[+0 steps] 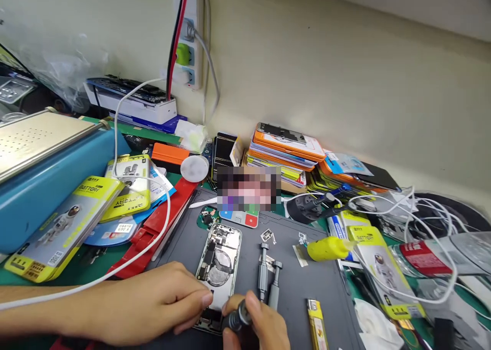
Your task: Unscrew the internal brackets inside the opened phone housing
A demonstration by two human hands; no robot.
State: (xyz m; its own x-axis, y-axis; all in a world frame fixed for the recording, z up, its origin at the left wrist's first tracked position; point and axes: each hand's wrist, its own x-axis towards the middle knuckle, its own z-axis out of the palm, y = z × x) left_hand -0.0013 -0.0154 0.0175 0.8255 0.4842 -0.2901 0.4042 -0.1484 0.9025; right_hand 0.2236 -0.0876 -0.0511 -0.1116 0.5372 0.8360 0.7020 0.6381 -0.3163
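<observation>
An opened smartphone (224, 268) lies on the grey work mat (291, 299), its inner parts and a round coil showing. My left hand (153, 301) is closed at the phone's lower left edge, thumb over the frame and fingers curled beside it. In my right hand (264, 322) is a dark-handled screwdriver (240, 317), held over the phone's bottom end; its tip is hidden. Just right of the phone lie two grey screwdrivers (263, 273) side by side. Small metal parts (267, 235) sit on the mat above them.
A yellow bottle (328, 249) and a yellow lighter (316, 324) lie on the right. Battery packs (67, 227) and a red strip (153, 232) are on the left. Stacked boxes (286, 145) stand by the wall. A white cable (169, 212) crosses above my left forearm.
</observation>
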